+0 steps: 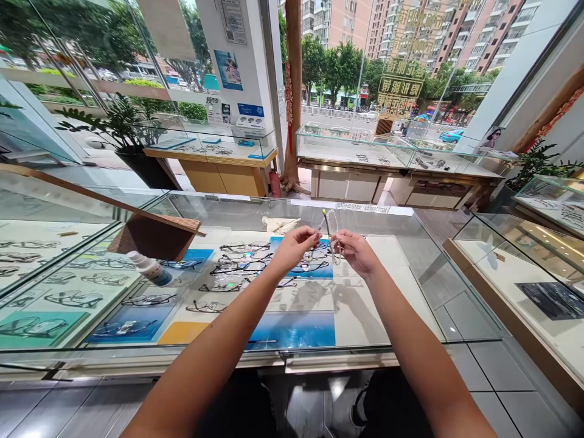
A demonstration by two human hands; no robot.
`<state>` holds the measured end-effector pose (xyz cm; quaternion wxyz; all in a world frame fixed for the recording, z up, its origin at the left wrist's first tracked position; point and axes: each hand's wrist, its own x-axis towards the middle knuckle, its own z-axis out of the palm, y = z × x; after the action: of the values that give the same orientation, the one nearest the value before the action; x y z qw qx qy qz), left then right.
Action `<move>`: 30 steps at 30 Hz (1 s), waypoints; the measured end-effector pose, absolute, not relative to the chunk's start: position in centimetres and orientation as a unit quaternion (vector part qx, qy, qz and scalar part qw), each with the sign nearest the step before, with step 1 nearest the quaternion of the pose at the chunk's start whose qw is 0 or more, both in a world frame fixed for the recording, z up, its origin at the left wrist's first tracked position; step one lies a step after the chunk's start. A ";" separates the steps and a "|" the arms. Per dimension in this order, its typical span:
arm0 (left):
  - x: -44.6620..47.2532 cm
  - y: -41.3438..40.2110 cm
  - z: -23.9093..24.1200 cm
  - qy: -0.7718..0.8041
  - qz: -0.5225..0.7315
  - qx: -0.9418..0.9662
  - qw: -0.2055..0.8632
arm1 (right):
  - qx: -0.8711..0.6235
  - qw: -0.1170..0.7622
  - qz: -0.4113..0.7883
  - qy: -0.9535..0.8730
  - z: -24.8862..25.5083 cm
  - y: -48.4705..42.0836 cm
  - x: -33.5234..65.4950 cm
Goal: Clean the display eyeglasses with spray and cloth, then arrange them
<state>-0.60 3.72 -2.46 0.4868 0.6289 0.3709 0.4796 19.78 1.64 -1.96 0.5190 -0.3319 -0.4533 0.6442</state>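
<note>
Both my arms reach out over a glass display counter [410,286]. My left hand [294,244] is closed in a pinch on one side of a pair of clear-framed glasses [332,234]. My right hand [358,252] is closed on the other side of the same glasses. The glasses are held up in the air above the counter top, between the two hands. Under the glass lie several pairs of spectacles [237,261] on blue and white mats.
A small white spray bottle [149,268] lies on the counter at the left. A pale cloth [280,224] lies at the counter's far edge. A wooden block [152,237] stands to the left. More glass cases stand on the right [524,267] and behind [365,149].
</note>
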 end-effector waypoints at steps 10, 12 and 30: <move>-2.8 4.8 -2.0 0.471 0.598 0.508 0.403 | -0.335 0.480 0.655 -0.477 -1.5 1.5 20.5; -2.9 4.9 -2.0 0.464 0.603 0.475 0.441 | -0.331 0.472 0.662 -0.479 -1.4 1.4 20.5; -1.8 4.1 -2.1 0.360 0.496 0.497 0.614 | -0.215 0.471 0.708 -0.480 -1.4 0.6 20.4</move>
<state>-1.79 4.13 -2.11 0.6144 0.4966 0.3602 0.4961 20.36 0.59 -1.42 0.4712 -0.2147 -0.4805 0.7078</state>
